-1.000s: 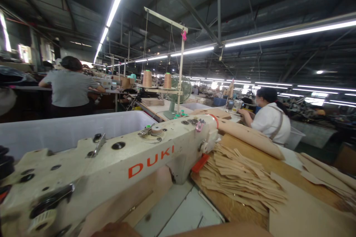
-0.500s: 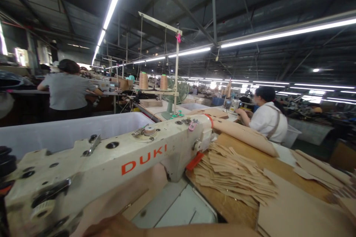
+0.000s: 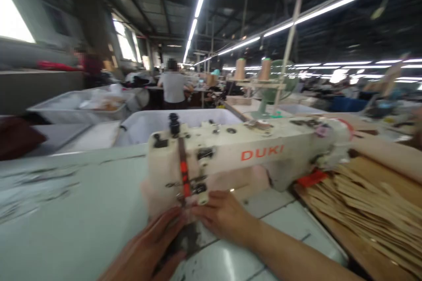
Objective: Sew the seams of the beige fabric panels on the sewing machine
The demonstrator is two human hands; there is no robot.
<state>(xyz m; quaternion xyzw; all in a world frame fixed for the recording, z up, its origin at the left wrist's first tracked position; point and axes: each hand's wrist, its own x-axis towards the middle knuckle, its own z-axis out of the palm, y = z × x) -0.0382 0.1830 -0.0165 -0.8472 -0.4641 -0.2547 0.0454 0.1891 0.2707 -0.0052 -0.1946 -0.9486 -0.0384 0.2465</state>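
Both hands are at the needle end of a white sewing machine marked DUKI. My left hand lies on the bed left of the needle area, fingers stretched forward and the thumb apart. My right hand is just right of the presser area, its fingers bent and pressed together. Between the fingertips there is a small pale patch, too blurred to name. Pale tan material shows behind the machine arm. A dark strap with red marks runs down the machine's head.
Tan strips are heaped on a brown board at the right. A white bin stands behind the machine; another bin holds plastic bags. Thread cones stand on a rack. A person in grey sits farther off.
My view has swung left and down toward the machine's needle end. Both hands now show there; earlier only a blurred hand and forearm appeared at the bottom edge.
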